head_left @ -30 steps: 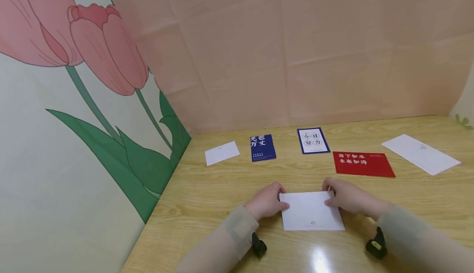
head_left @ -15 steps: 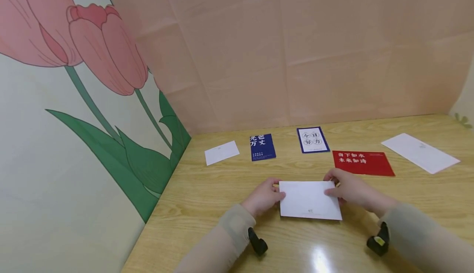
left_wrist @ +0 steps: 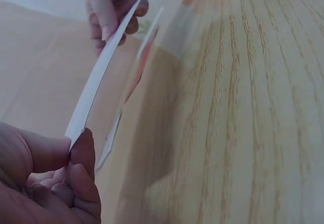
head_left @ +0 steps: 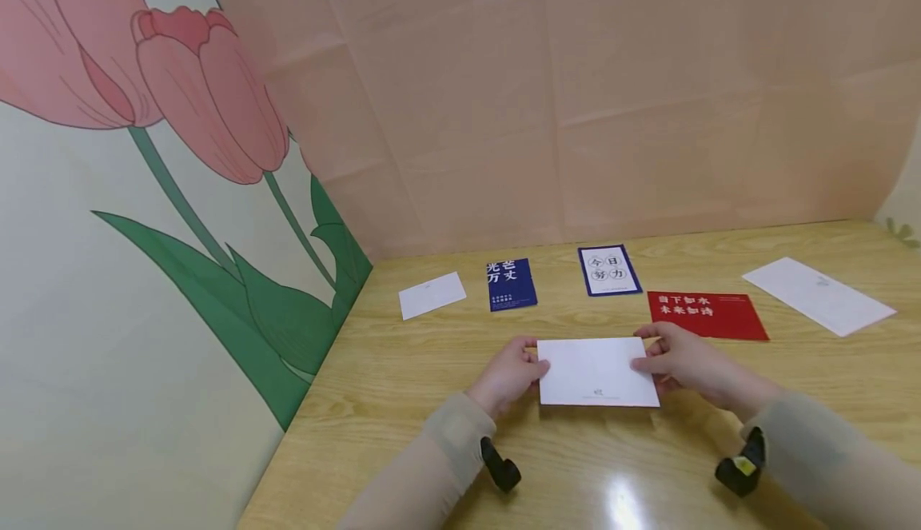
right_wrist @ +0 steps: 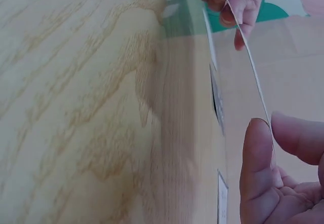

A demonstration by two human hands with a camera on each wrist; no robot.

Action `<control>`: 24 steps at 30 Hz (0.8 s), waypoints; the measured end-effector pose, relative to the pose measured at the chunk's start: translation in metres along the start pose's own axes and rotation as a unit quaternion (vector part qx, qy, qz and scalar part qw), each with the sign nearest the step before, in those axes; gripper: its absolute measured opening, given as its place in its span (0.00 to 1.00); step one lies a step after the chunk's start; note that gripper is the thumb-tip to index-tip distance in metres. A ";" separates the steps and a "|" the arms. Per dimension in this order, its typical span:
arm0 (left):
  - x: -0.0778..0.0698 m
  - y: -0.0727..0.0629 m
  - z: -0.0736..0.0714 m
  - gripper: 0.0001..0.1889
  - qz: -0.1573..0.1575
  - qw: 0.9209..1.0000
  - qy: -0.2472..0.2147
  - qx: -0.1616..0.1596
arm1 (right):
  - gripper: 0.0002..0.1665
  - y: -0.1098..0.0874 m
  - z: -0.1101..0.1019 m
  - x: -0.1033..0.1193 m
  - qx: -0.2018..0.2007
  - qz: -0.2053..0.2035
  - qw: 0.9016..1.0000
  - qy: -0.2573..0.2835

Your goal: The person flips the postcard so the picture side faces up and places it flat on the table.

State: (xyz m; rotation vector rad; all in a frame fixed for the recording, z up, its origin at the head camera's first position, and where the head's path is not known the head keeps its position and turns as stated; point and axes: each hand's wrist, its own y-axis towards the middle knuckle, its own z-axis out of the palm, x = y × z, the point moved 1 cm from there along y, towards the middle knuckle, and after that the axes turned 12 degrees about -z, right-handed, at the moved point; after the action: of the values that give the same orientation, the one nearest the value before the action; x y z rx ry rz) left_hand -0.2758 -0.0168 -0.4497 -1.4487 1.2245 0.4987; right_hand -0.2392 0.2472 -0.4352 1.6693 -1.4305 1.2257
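Observation:
A white card [head_left: 597, 372] with a small grey mark near its lower edge is held up off the table between both hands. My left hand [head_left: 507, 374] pinches its left edge, thumb on the near face and fingers behind. At the opposite edge my right hand [head_left: 683, 362] pinches it the same way. Seen edge-on in the left wrist view, the card [left_wrist: 104, 72] is thin and slightly bowed. In the right wrist view the card [right_wrist: 253, 72] stands between thumb and forefinger, clear of the wood surface. Its far face is hidden from the head view.
On the wooden table [head_left: 403, 442] behind the hands lie a small white card [head_left: 432, 296], a blue card [head_left: 512, 286], a blue-bordered white card [head_left: 609, 271], a red card [head_left: 708, 318] and a longer white card [head_left: 819, 296]. A pink cloth backdrop [head_left: 576, 114] rises behind.
Both hands have lifted the white card up off the table, and it has shifted slightly left and tilted to face the head camera. The other cards stay put.

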 end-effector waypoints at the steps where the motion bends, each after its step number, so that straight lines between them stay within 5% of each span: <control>1: -0.001 0.000 0.000 0.18 0.000 1.000 0.000 -0.001 | 0.49 0.000 0.000 0.000 0.001 0.001 1.000 0.003; 14: -0.001 0.003 -0.003 0.08 0.020 0.998 -0.055 0.024 | 0.49 0.002 -0.005 0.000 -0.010 -0.011 1.000 0.023; 24: 0.000 0.000 -0.007 0.07 -0.005 1.000 -0.016 0.006 | 0.49 0.002 -0.007 0.000 -0.013 -0.010 1.000 0.024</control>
State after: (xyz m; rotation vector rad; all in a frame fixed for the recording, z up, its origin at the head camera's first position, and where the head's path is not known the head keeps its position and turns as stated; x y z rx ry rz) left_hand -0.2783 -0.0226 -0.4476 -1.4295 1.1929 0.5054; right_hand -0.2431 0.2523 -0.4326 1.6220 -1.3935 1.2225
